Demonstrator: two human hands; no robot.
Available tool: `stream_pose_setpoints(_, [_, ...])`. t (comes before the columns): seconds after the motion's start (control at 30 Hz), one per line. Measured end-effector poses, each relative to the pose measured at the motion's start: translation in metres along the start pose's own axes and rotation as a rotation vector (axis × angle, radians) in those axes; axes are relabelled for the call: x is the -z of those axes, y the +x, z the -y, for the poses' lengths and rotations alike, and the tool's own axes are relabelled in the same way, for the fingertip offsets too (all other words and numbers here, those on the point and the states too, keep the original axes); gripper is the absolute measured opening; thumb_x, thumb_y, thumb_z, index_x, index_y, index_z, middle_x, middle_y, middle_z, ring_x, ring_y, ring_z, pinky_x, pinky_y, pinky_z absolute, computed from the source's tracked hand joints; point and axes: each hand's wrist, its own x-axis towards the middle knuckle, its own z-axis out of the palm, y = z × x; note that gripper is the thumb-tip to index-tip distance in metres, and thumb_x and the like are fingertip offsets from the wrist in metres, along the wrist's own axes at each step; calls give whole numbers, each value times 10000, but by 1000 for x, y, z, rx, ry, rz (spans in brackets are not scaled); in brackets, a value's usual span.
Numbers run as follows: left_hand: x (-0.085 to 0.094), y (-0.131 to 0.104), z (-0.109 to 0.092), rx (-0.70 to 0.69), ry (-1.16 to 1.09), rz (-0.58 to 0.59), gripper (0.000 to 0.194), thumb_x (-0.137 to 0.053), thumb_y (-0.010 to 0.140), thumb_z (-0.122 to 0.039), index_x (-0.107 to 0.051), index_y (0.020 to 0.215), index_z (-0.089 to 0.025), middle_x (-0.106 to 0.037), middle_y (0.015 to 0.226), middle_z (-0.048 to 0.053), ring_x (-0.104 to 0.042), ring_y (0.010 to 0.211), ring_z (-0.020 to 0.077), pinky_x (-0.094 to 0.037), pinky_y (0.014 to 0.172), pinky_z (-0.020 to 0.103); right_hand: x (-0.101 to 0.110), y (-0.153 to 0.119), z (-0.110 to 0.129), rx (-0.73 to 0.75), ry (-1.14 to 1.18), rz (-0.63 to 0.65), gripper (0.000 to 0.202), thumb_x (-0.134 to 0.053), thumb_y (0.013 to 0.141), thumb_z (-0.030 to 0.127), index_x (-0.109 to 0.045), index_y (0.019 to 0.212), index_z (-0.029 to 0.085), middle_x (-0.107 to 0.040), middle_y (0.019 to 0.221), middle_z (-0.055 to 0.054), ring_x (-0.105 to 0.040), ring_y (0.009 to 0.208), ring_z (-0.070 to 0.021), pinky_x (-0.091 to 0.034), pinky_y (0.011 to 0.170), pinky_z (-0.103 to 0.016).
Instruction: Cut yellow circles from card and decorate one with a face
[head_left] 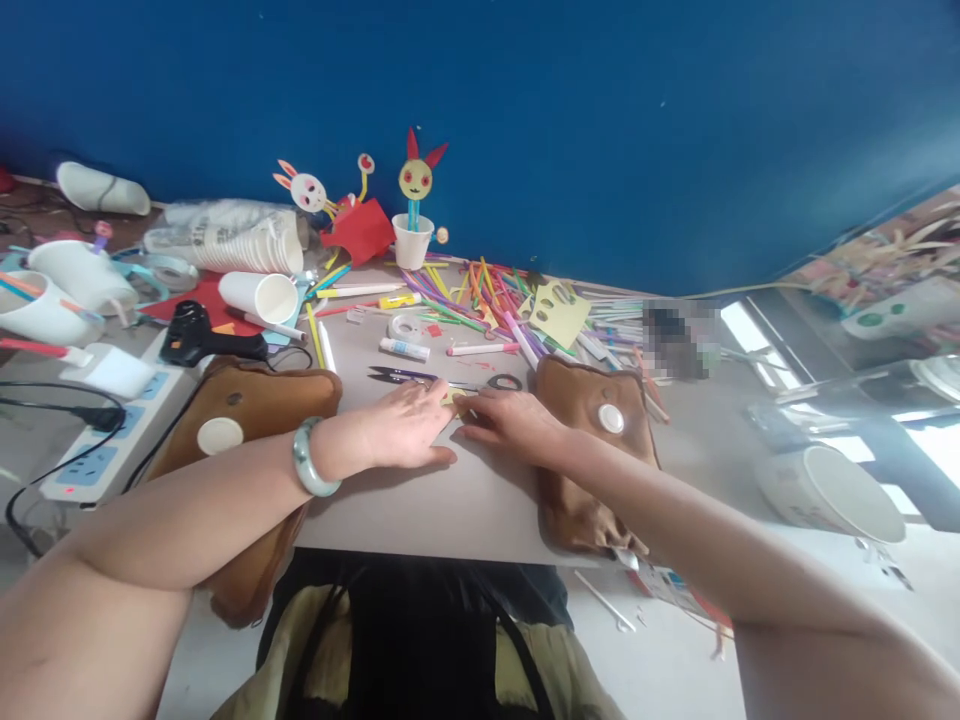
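Over the table in front of me, both hands meet at a small yellow piece of paper (453, 397), mostly hidden by fingers. My left hand (405, 425), below a jade-green bangle (305, 458), has its fingertips together on the paper's left side. From the right, my right hand (517, 425) holds the same piece with its fingers closed. Just beyond my hands lie dark thread snips (397, 376) and a black ring-shaped handle (505, 382). A glue stick (405, 349) and a pink marker (482, 349) rest farther back.
Brown cushions (277, 390) flank my hands, the other one (577, 490) under my right forearm. A hot glue gun (206, 335) and power strip (112, 440) stand left. Behind are paper cups (259, 297), pipe cleaners (487, 295), a holed yellow sheet (560, 318) and rabbit figures (415, 182).
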Motion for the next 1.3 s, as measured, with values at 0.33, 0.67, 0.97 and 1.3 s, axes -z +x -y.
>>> stream_pose_setpoints(0.33, [16,-11,-10,-17,15,30,487,-478,931,-492,-573,1168,-78,-534,1222,189,-567,1112,321,-414,971,409,7,1,-1,46,52,59,408,-578,893,424,-644,1231,206,-699,877,-74,-612,786,-207,-419,680,-291])
stream_pose_setpoints(0.67, [8,1,-7,-4,-24,19,515,-621,836,-389,-533,1258,-108,-619,1198,213,-647,999,341,-496,816,411,33,41,7,-15,276,-290,288,-650,809,333,-715,1012,140,-661,744,-28,-564,646,-132,-418,635,-252])
stream_pose_setpoints(0.97, [6,2,-4,0,-58,-31,407,-573,864,-416,-617,1121,-103,-681,1059,198,-662,961,343,-486,822,417,23,109,36,-110,-128,-205,267,-634,846,373,-697,1019,180,-681,1059,-94,-611,904,-212,-393,684,-271])
stream_pose_setpoints(1.3, [12,9,4,118,-462,-283,331,-575,850,-461,-578,679,-177,-621,651,45,-612,653,196,-453,626,309,35,109,21,-142,206,-344,240,-527,886,369,-625,883,150,-622,742,-23,-538,645,-134,-396,583,-248])
